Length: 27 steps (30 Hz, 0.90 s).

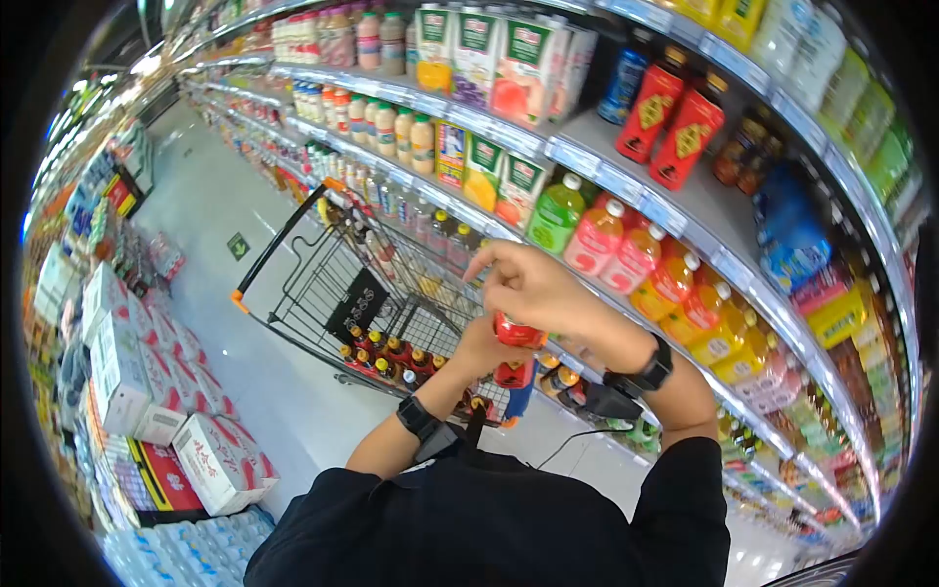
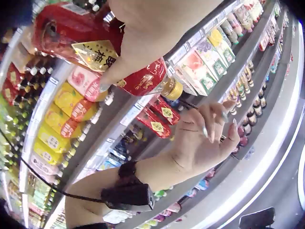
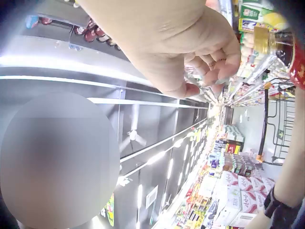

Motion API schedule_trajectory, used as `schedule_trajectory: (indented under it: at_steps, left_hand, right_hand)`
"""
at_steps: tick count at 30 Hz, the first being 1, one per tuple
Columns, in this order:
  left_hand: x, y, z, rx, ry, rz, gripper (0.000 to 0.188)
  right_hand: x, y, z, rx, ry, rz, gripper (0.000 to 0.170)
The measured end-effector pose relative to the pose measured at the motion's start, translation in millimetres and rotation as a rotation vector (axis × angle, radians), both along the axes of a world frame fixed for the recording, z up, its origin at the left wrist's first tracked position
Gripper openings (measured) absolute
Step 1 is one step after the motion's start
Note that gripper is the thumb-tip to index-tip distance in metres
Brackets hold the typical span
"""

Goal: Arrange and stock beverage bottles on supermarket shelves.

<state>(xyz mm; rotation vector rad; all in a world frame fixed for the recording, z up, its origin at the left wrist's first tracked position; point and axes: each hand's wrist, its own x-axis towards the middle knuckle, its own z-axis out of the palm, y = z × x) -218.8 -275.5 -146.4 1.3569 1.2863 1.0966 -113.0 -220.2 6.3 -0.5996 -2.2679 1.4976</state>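
Note:
My left hand grips a red-labelled drink bottle around its body, with the thumb lying across the label. A gold cap tops the bottle and shows uncovered in both wrist views. Just beyond the cap, my right hand hovers with bent, loosely spread fingers and nothing between them. From the head view, the right hand overlaps the top of the bottle. In the right wrist view, its thumb and fingertips curve inward, apart from the cap.
A shopping cart stands ahead, with several dark bottles in its basket. Along the right run shelves of juice cartons and bottled drinks, including similar red bottles. White boxes are stacked across the aisle floor.

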Motion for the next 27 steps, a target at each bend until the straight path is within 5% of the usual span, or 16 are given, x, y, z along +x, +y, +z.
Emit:
schedule_trajectory:
  at_steps: [7, 12, 15, 16, 27]
  left_hand:
    - [22.1, -30.5, -71.2, -0.049, 0.197, 0.051, 0.060]
    - [38.0, -53.9, -74.7, -0.060, 0.223, 0.001, 0.060]
    - [39.4, -66.4, -80.4, -0.078, 0.253, 0.030, 0.065]
    - [38.8, -69.5, -76.9, -0.128, 0.278, 0.048, 0.066]
    - [-12.8, -73.9, -124.2, -0.099, 0.170, 0.139, 0.063]
  right_hand:
    - [54.3, -20.0, -53.2, -0.227, -0.049, -0.174, 0.019]
    - [81.6, -40.0, -97.4, 0.425, -0.298, -0.478, 0.028]
    - [80.3, -59.4, -120.6, 0.575, -0.412, -0.528, 0.037]
    - [79.9, -62.3, -131.7, 0.453, -0.403, -0.470, 0.040]
    - [11.3, -57.8, -203.4, 0.538, -0.419, -0.438, 0.027]
